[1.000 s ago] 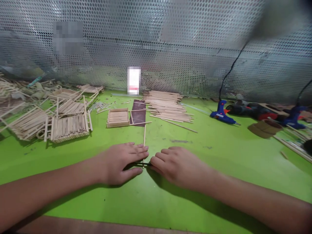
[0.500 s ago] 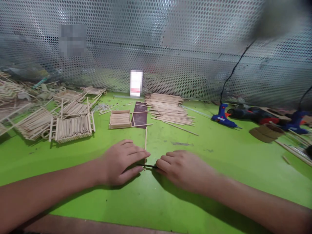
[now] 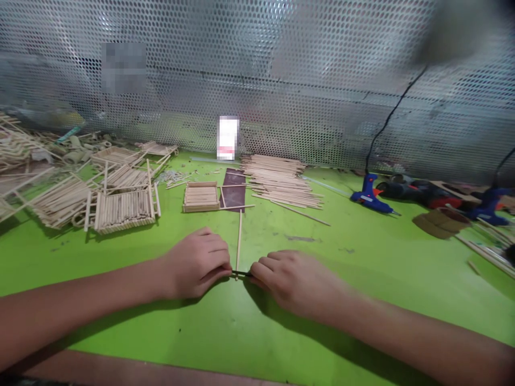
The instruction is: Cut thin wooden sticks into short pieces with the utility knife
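A thin wooden stick [image 3: 240, 236] lies on the green tabletop, pointing away from me. Across its near end runs a narrow black blade-like strip [image 3: 241, 274]; its exact kind is too small to make out. My left hand [image 3: 197, 262] pinches the strip's left end between thumb and fingers. At the other end, my right hand [image 3: 295, 281] is closed around the strip, fingers curled under. A short bit of the stick shows on the near side of the strip.
A small stick-built tray [image 3: 201, 197] stands beside a dark sheet [image 3: 234, 190] and a pile of sticks [image 3: 281, 179]. More stick frames [image 3: 124, 210] crowd the left. At right are a blue glue gun [image 3: 370, 197] and a brown ring [image 3: 440, 221]. Perforated metal [image 3: 257, 80] walls the back.
My left fingers, spread a little over the stick before, have drawn back left and closed on the strip's end. My right hand stays on its end, shifted slightly left.
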`<state>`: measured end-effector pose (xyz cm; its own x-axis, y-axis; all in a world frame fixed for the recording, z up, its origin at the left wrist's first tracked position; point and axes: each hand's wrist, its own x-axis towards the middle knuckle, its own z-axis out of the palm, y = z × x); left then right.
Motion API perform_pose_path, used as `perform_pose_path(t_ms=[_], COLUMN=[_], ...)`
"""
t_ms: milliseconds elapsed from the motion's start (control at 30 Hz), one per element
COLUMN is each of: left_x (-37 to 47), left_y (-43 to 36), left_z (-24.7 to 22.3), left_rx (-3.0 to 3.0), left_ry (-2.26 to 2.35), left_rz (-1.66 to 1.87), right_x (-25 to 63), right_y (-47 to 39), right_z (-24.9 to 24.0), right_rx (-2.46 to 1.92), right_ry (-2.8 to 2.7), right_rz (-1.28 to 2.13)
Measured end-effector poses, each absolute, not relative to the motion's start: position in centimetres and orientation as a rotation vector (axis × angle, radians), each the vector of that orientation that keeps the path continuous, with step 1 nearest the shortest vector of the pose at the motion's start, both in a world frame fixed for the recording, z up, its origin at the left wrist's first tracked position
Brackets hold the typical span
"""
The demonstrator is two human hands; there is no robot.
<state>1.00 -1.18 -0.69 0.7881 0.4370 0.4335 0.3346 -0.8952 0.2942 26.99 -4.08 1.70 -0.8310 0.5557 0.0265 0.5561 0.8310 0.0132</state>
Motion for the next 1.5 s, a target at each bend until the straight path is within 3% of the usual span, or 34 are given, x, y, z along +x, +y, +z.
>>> perform_pose_path(t_ms=[500, 1167, 1500], left_x=[0.3, 0.4, 1.3], left_y=[-0.4, -0.5, -1.2], left_z=[-0.5, -0.8, -1.4], left_rx=[2.752, 2.827, 2.791], left_ry=[0.642, 0.566, 0.627], left_rz=[0.346, 0.513, 0.828], right_x=[26.7, 27.5, 27.7], right_y=[-4.2, -4.1, -4.1], right_z=[1.3, 1.8, 1.7], right_rx=[-0.847, -0.848, -0.873], right_ry=[-3.019, -2.976, -2.966], right_rz=[-0.218, -0.222, -0.218])
